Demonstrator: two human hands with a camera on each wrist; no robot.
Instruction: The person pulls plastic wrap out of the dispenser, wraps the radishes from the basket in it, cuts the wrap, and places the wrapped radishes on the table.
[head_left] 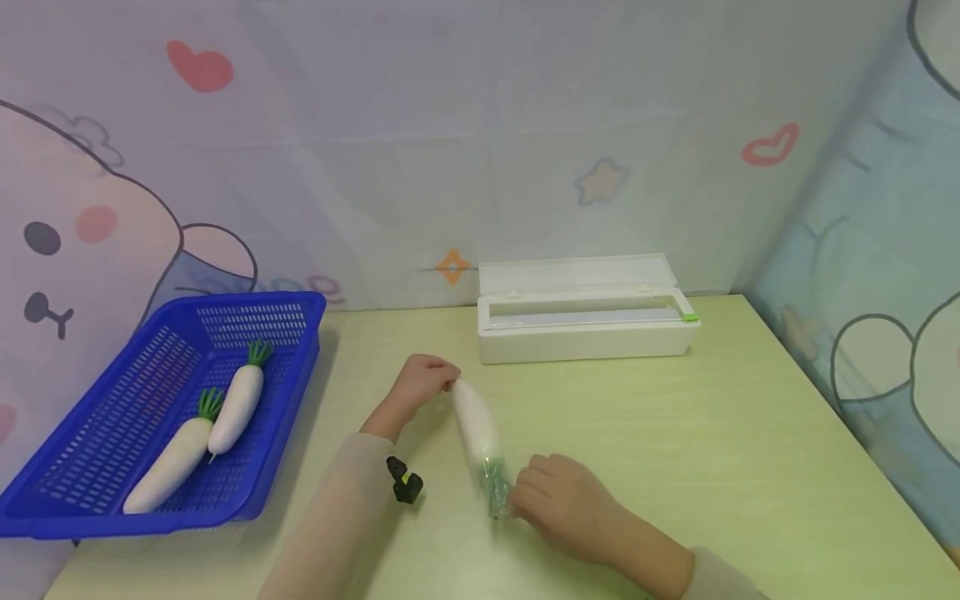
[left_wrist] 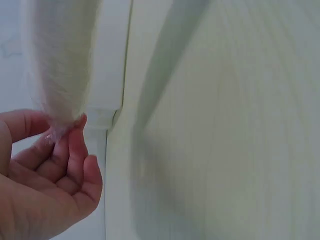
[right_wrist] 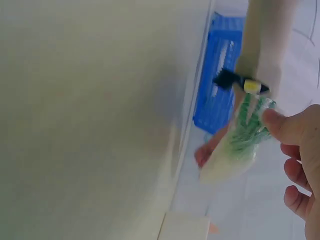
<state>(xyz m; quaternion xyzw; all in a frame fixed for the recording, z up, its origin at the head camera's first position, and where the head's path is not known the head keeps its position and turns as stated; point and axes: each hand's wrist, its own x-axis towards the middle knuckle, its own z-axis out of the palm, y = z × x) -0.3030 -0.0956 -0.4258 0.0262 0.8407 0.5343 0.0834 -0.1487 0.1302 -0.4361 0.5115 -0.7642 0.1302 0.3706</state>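
Note:
A white radish point(head_left: 476, 421) wrapped in clear plastic film lies between the hands, green leaves towards the person. My left hand point(head_left: 422, 385) pinches its white end; in the left wrist view, thumb and fingertips point(left_wrist: 77, 122) gather the film there. At the leaf end, my right hand point(head_left: 562, 507) pinches the wrapping with curled fingers. The right wrist view shows the thumb point(right_wrist: 280, 125) against the film-covered green leaves point(right_wrist: 250, 122). Part of that grip is hidden behind the thumb.
A blue plastic basket point(head_left: 288, 417) at the left holds two more white radishes point(head_left: 171, 467) with green tops. Towards the back right stands a white film dispenser box point(head_left: 585, 346), its lid raised, a roll inside. Printed cloth point(head_left: 390, 150) hangs behind the pale table point(head_left: 750, 467).

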